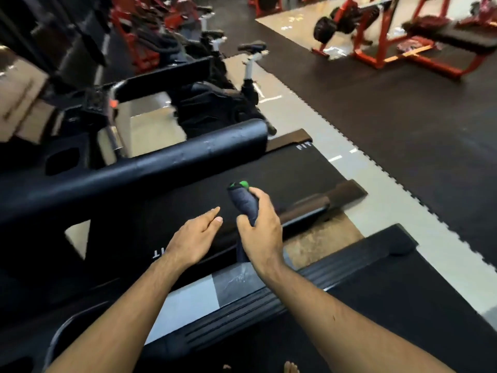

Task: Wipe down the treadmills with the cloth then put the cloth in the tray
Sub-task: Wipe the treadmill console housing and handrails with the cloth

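My right hand [262, 230] grips a bunched dark grey cloth [243, 201] with a green patch at its top end, held upright above the black belt of a treadmill [282, 173]. A tail of the cloth hangs below my fist. My left hand [195, 235] hovers just left of it, fingers straight and relaxed, holding nothing. A thick black handrail [161, 168] of that treadmill crosses the view above my hands. A second treadmill's ribbed side rail [269, 300] and belt [390, 292] lie close below my arms. No tray is in view.
Exercise bikes [236, 98] stand behind the handrail. Red weight benches and racks [403, 41] fill the far right on dark rubber matting [403, 125]. A strip of pale tile floor [376, 205] runs between the treadmills and the mat. My bare toes [291, 368] show at the bottom edge.
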Motion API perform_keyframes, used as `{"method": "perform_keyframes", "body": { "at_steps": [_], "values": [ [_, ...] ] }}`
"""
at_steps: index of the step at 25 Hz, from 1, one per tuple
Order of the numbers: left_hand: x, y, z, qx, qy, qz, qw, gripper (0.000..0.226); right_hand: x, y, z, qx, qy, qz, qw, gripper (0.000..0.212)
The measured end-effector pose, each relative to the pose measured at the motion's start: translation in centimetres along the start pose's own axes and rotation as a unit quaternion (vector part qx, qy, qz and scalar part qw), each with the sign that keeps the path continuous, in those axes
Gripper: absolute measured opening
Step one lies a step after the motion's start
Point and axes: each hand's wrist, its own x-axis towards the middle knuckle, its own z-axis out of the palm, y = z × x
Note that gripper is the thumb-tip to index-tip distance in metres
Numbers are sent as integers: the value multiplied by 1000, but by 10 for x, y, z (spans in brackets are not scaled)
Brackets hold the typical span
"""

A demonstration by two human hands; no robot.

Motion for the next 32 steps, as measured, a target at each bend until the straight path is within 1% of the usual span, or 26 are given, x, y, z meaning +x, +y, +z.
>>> {"method": "perform_keyframes", "body": {
  "at_steps": [2, 4, 6, 9, 13, 16, 19, 21, 25, 28, 30, 32],
  "values": [
    [-15, -28, -20, 15, 32, -62, 997, 47, -3, -15, 30, -68, -119, 15, 990, 49],
    [-37, -66, -42, 9, 69, -127, 990, 49, -10, -29, 70, -111, -218, -8, 969, 43],
    [-63, -106, -62, 1, 100, -191, 977, 51, -16, -43, 112, -135, -301, -40, 943, 39],
    [-98, -159, -87, -10, 151, -280, 948, 46, -24, -63, 179, -161, -404, -87, 896, 34],
    [-127, -204, -112, 2, 220, -366, 904, 45, -41, -77, 260, -188, -500, -143, 833, 34],
    [-149, -232, -126, 3, 279, -420, 863, 45, -63, -90, 316, -197, -554, -167, 792, 33],
    [-168, -261, -128, -1, 325, -472, 819, 46, -85, -100, 365, -200, -593, -177, 760, 31],
    [-175, -286, -128, 10, 326, -498, 804, 48, -97, -104, 403, -197, -619, -188, 737, 29],
    [-181, -326, -134, 32, 291, -554, 780, 54, -123, -108, 475, -199, -662, -212, 691, 28],
    [-184, -350, -146, 59, 277, -579, 764, 55, -138, -105, 519, -190, -687, -206, 670, 26],
    [-185, -367, -154, 66, 269, -591, 758, 55, -148, -100, 541, -204, -714, -196, 641, 27],
    [-185, -377, -159, 70, 258, -595, 758, 55, -155, -95, 551, -210, -745, -190, 604, 33]
  ]
}}
